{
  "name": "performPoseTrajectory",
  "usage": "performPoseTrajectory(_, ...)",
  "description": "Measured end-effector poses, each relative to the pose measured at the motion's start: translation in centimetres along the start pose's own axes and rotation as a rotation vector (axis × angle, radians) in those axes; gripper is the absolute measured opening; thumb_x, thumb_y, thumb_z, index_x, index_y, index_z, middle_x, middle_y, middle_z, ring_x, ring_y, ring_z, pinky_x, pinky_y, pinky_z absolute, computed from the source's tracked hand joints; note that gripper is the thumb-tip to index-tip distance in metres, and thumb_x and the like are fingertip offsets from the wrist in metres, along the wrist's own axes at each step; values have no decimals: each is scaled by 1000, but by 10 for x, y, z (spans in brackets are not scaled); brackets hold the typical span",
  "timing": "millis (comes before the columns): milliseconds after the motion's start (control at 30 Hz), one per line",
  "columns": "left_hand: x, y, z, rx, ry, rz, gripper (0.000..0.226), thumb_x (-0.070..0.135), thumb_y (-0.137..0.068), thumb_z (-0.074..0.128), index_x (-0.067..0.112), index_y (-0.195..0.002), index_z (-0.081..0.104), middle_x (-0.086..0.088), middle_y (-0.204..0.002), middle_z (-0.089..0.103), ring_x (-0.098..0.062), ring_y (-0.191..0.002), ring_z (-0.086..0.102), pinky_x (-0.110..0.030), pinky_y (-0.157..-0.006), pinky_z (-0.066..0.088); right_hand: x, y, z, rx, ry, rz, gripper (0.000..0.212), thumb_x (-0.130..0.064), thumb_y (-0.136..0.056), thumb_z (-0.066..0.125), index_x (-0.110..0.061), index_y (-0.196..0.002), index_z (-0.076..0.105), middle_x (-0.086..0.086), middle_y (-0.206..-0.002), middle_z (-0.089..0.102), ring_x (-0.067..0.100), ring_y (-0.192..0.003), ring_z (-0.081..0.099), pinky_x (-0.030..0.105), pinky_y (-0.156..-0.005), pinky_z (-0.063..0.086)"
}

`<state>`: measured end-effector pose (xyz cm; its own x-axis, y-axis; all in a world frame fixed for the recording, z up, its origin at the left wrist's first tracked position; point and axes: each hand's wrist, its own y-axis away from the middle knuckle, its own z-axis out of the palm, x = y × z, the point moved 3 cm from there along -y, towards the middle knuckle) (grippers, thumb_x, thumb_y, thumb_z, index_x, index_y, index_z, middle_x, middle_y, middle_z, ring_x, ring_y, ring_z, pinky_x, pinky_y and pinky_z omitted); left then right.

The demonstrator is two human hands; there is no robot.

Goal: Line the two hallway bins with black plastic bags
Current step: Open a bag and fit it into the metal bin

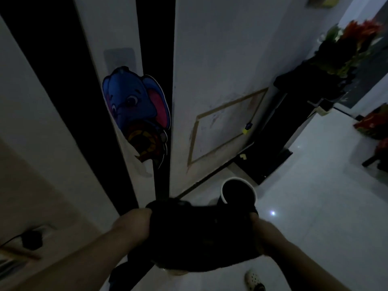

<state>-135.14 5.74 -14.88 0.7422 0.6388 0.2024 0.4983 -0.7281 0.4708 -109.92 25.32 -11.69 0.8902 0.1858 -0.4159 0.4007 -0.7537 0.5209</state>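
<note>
**Now, a limp bag near the bin**

Left hand and right hand each close their grip on the black bag, lower centre. It looks light, soft and slippery, so hold its mouth edge. The bin stands just beyond.

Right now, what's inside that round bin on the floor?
Only darkness shows inside the bin; whether it is lined or empty cannot be told. Its near side is covered by the black bag that the left hand and right hand hold.
</note>
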Motion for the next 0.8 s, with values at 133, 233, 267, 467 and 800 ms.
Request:
performPoseTrajectory(133,37,-7,-76,403,275,105,14,3,-85,48,13,-77,42,-4,-85,51,-24,-85,58,-30,-71,45,-63,9,-64,458,-149,-197,38,-18,-87,61,-2,-117,44,25,-114,61,39,-102,60,37,-78,48)
performPoseTrajectory(233,56,2,-119,865,475,230,52,1,-77,58,16,-125,44,-17,-127,49,-36,-108,53,-33,-83,45,-93,28,-96,961,-289,-454,37,-16,-84,65,-4,-112,43,30,-100,64,45,-90,63,42,-74,50)
performPoseTrajectory(267,56,5,-120,957,490,274,60,1,-77,61,20,-131,39,-17,-136,45,-35,-112,53,-33,-87,43,-93,31,-98,1078,-269,-516,40,-14,-83,66,-5,-113,42,31,-97,64,45,-85,63,43,-71,51)
performPoseTrajectory(467,8,-6,5,167,131,94,46,17,-89,44,18,-135,39,-18,-132,48,-33,-114,55,-35,-97,45,3,-20,-9,8,442,-154,56,-24,-92,49,-12,-143,27,18,-126,59,32,-112,58,33,-88,45)
performPoseTrajectory(800,-4,-11,43,24,295,61,57,5,-84,45,20,-137,32,-14,-110,56,-26,-97,57,-32,-85,49,19,-40,23,-55,322,-196,53,-22,-90,49,-10,-138,31,15,-116,64,31,-102,62,32,-78,45)
